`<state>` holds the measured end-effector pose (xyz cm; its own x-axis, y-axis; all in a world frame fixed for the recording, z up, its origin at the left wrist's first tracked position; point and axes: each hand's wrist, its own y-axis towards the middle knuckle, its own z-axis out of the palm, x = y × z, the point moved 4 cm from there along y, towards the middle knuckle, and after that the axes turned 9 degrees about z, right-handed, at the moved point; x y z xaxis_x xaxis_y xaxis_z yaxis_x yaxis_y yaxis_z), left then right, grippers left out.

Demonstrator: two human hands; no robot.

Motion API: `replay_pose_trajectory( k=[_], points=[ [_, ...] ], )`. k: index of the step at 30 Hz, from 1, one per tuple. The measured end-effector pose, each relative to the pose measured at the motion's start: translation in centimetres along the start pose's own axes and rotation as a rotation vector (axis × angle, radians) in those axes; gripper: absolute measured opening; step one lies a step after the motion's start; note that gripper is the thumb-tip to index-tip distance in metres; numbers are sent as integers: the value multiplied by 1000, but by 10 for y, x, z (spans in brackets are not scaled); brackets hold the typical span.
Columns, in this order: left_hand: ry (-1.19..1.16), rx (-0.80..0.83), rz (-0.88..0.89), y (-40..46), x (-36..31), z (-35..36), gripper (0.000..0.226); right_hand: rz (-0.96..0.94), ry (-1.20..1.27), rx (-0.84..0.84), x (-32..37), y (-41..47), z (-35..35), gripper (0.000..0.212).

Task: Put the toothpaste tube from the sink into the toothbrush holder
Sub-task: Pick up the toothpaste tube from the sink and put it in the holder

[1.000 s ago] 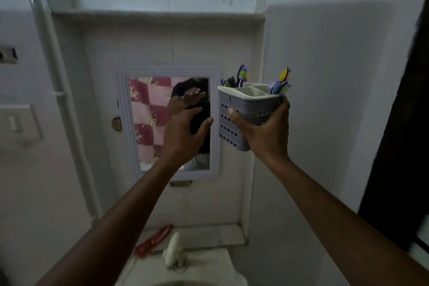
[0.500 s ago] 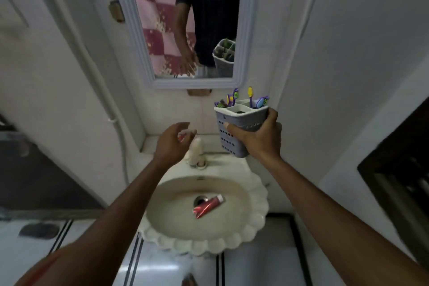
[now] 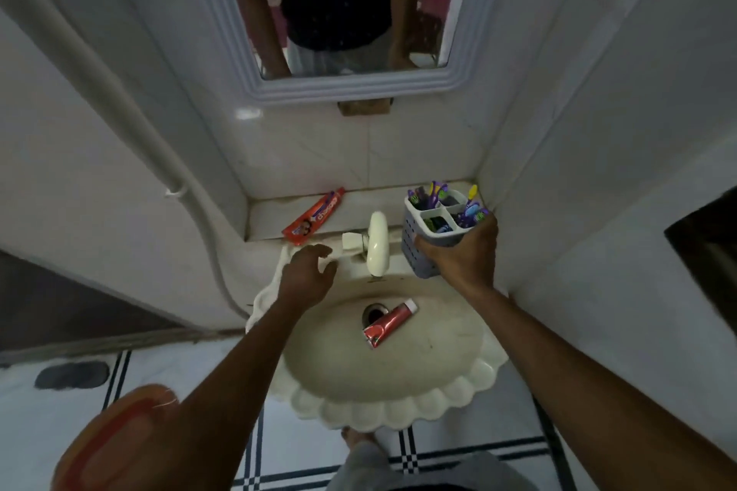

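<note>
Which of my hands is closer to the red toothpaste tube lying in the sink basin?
Left, narrowly. The left hand hovers open up-left of the red toothpaste tube; the right hand is up-right of it, gripping the grey toothbrush holder.

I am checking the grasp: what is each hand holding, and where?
Right hand grips the holder around its near side wall. Left hand holds nothing.

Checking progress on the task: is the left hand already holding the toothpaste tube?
No, the left hand hovers empty near the tap, while the toothpaste tube lies in the sink.
</note>
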<state>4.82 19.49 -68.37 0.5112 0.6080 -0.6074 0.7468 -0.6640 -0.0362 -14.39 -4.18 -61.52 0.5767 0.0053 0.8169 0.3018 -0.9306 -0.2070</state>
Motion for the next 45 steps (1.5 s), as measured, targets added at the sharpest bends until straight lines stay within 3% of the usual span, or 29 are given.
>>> replay_pose_trajectory(
  k=[6,12,17,21,25,29,38,41,45],
  points=[
    [-70,30,115,31,9,29,60,-2,-3,-25,-13,15,31,136],
    [-88,-36,34,21,-2,31,62,34,-60,31,-27,7,44,143],
    [-149,-59,-163,-5,-12,45,31,4,-137,121,-40,3,33,143],
    [-141,95,-167,-36,-15,85,14,13,-121,179,-47,2,27,140],
    [-197,197,-133,-53,-24,124,11,3,-101,193,-48,7,22,133],
    [-82,324,-110,-56,-11,166,32,-26,-114,142,-54,7,15,122],
    [276,435,-137,-51,-3,205,54,-89,-70,166,-62,7,8,127],
    [362,420,-141,-58,-4,195,57,-116,-74,186,-61,5,3,129],
    [376,327,-153,-66,-25,163,45,-147,0,209,-49,5,-13,132]
  ],
)
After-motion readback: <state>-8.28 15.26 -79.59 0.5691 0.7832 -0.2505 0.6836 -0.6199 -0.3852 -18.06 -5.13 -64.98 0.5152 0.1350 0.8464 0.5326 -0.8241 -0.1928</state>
